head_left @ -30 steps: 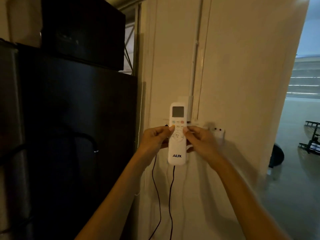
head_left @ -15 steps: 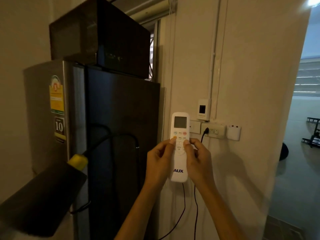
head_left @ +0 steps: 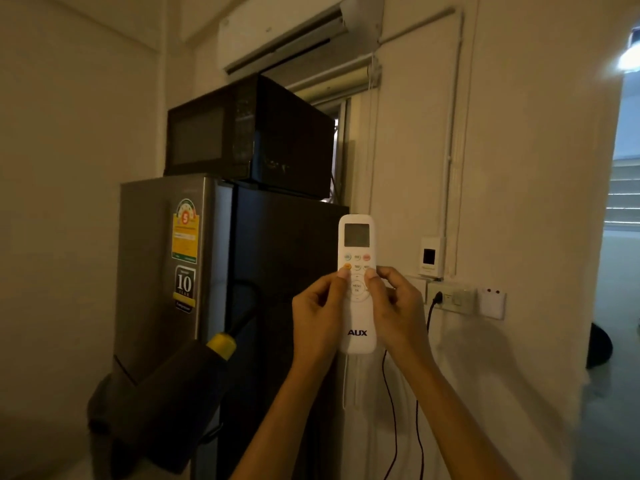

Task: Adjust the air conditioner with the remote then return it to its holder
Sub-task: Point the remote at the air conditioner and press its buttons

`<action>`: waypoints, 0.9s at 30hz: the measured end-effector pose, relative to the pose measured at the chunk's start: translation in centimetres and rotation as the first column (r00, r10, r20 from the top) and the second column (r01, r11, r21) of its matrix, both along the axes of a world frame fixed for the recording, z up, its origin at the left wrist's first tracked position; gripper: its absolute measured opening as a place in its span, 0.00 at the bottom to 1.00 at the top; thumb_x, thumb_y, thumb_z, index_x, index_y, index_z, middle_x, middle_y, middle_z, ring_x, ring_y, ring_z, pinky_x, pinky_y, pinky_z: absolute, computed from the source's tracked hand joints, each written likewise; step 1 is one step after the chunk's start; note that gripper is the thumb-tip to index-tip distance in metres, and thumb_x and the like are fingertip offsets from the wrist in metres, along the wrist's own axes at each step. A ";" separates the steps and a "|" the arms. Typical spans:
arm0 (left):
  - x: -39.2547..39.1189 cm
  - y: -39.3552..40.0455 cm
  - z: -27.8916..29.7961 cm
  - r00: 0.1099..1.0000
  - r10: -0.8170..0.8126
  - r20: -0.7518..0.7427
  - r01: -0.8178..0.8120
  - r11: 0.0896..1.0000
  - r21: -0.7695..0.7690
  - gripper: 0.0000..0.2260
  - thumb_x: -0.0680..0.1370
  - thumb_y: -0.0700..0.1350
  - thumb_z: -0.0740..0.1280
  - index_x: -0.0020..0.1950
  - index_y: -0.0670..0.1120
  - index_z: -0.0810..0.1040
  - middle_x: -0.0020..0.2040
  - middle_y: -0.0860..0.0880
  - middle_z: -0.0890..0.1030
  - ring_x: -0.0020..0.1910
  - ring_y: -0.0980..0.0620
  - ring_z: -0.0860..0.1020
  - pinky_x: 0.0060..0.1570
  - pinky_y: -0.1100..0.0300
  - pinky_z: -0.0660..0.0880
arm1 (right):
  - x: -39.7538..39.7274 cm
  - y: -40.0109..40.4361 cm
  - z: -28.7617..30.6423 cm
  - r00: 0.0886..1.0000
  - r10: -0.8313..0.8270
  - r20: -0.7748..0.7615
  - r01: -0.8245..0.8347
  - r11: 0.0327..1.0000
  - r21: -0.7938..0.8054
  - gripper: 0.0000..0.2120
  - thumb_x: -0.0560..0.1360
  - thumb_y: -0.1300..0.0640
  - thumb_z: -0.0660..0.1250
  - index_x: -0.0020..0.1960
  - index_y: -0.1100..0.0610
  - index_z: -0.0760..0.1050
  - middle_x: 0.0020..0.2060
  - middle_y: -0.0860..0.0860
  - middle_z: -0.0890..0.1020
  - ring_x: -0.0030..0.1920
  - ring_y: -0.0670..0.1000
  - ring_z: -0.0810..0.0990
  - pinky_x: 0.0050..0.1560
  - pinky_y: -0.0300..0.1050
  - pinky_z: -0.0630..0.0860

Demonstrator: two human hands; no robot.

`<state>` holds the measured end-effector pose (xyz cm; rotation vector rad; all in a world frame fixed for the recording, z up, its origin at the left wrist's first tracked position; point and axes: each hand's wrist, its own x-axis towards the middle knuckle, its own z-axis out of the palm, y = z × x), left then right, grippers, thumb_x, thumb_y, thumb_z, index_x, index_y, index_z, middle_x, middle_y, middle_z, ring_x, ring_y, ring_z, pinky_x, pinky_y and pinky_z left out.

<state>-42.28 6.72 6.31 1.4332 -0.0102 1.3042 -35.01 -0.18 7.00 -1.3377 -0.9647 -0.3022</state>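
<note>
I hold a white AUX remote (head_left: pixel 357 244) upright in front of me with both hands. My left hand (head_left: pixel 317 318) grips its left side, thumb resting near the orange button. My right hand (head_left: pixel 394 313) grips the right side, thumb on the buttons above the round pad. The remote's screen looks blank grey. The white air conditioner (head_left: pixel 284 32) hangs high on the wall, above and left of the remote. A small white holder (head_left: pixel 431 256) with a dark opening is fixed to the wall just right of the remote.
A dark fridge (head_left: pixel 207 271) with a black microwave (head_left: pixel 242 133) on top stands at the left. A socket strip (head_left: pixel 450 299) with a plugged black cable sits below the holder. A dark object with a yellow tip (head_left: pixel 180 393) juts in at lower left. A doorway opens at the right.
My view has swung up and left, bringing the air conditioner into sight. Both hands moved the remote away from the wall holder and raised it slightly.
</note>
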 end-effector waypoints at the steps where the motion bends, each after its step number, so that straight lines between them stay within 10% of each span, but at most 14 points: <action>1: -0.1 0.2 0.6 1.000 0.001 0.003 -0.001 1.000 0.013 0.07 0.78 0.46 0.62 0.45 0.54 0.78 0.41 0.54 0.83 0.37 0.61 0.83 0.31 0.70 0.78 | 0.0 0.2 0.7 1.000 0.003 0.012 -0.003 1.000 0.004 0.10 0.75 0.52 0.61 0.55 0.54 0.72 0.53 0.54 0.82 0.39 0.43 0.81 0.32 0.30 0.78; 27: -0.6 2.5 9.9 0.990 0.078 0.117 -0.093 0.988 0.127 0.06 0.78 0.45 0.62 0.47 0.51 0.79 0.42 0.53 0.83 0.38 0.61 0.83 0.33 0.69 0.79 | 0.4 2.7 10.2 0.987 0.042 0.157 -0.056 0.994 0.091 0.12 0.75 0.51 0.62 0.56 0.54 0.73 0.54 0.53 0.82 0.42 0.45 0.81 0.32 0.29 0.78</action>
